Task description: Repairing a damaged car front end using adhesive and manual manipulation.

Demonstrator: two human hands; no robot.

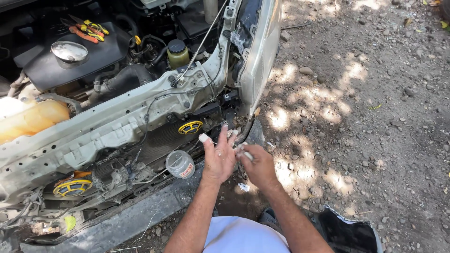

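My left hand (218, 157) is spread with fingers apart, a white bandage on the thumb tip, held just below the stripped front of a car (117, 126). My right hand (257, 165) is curled around a small whitish object, touching the left hand's fingers near the lower corner of the car's front. What the object is cannot be made out. A small clear jar (180, 164) with a label lies on the bumper beam left of my hands.
Two yellow horns (190, 127) (71, 187) are mounted low behind the missing bumper. Pliers with red and yellow handles (89, 30) lie on the black engine cover. A hood prop rod (201, 44) leans up. Gravel ground (365, 117) lies to the right; a dark panel piece (349, 232) sits near my legs.
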